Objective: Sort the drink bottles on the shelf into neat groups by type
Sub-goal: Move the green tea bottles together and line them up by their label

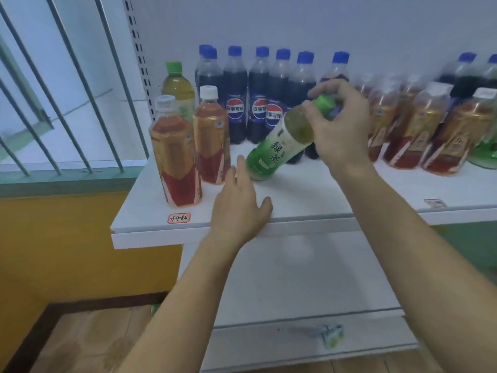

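Nearest, the left hand lies flat and open on the shelf, fingertips by the base of the green tea bottle. The right hand pinches its cap, bottle tilted. Held only by the cap, it could slip or swing into the red tea bottles beside it. Behind, cola bottles crowd the back.

I see a white shelf carrying blue-capped cola bottles along the back, two red tea bottles at left, more red tea bottles at right, and a red-bordered label near its front edge.
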### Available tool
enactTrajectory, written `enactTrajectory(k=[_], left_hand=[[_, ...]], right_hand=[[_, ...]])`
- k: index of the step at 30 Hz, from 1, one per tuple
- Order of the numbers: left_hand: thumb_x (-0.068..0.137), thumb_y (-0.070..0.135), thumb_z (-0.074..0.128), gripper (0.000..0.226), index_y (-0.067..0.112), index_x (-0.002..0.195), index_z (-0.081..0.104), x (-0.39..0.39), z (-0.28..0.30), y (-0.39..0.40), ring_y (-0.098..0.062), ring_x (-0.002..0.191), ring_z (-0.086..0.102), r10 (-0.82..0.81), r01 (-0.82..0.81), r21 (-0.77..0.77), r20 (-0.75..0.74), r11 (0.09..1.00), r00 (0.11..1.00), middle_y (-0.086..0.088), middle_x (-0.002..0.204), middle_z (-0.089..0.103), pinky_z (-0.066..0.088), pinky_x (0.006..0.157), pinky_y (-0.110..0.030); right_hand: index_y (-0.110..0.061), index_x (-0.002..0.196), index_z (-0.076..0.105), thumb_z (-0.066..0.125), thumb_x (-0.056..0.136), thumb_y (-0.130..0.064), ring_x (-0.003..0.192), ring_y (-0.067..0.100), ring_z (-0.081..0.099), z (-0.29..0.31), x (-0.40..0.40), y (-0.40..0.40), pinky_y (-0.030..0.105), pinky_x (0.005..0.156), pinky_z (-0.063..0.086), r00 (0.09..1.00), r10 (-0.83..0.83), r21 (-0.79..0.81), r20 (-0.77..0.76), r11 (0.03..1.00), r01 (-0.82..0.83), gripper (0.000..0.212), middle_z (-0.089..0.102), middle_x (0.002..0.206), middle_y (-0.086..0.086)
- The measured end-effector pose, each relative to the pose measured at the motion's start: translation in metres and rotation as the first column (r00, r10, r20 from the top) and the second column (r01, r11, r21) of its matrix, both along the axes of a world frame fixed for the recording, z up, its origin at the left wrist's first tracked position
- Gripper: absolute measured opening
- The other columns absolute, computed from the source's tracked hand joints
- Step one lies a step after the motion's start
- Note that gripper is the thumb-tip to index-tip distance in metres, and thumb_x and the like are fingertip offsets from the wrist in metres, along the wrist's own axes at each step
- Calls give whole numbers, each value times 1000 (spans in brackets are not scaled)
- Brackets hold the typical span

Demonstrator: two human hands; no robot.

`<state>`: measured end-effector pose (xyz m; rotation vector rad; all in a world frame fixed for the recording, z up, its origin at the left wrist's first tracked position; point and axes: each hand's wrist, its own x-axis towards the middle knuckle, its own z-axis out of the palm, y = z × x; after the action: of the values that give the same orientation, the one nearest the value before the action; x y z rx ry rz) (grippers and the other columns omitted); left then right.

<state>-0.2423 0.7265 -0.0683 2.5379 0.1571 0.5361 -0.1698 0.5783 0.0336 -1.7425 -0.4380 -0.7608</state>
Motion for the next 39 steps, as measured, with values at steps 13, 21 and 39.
enactTrajectory(k=[13, 21, 39], left_hand=[[64, 25, 96, 85, 29, 139, 55, 42, 10, -94, -5, 94, 71, -57, 208, -512, 295, 834, 954, 9, 106, 74, 59, 82, -28], [63, 25, 97, 67, 25, 125, 72, 73, 12, -230, -7, 90, 72, -55, 285, -538, 403, 793, 913, 14, 100, 77, 62, 80, -34], [72, 24, 92, 87, 30, 148, 50, 173, 3, -462, -17, 110, 66, -257, 293, -348, 147, 891, 955, 4, 130, 67, 54, 99, -39]], right_hand=[[-18, 104, 68, 70, 95, -21, 52, 5, 48, -72, -46, -143, 20, 42, 37, 986, 16, 597, -165, 798, 87, 9, 64, 92, -6], [-15, 116, 68, 54, 99, -4, 50, 11, 41, -95, -21, -284, 29, 50, 48, 953, 86, 655, -289, 744, 131, 24, 49, 69, 4], [-19, 112, 69, 79, 86, -16, 71, 10, 64, -32, 98, -500, 18, 53, 50, 995, 37, 486, -88, 874, 10, 28, 75, 105, 4]])
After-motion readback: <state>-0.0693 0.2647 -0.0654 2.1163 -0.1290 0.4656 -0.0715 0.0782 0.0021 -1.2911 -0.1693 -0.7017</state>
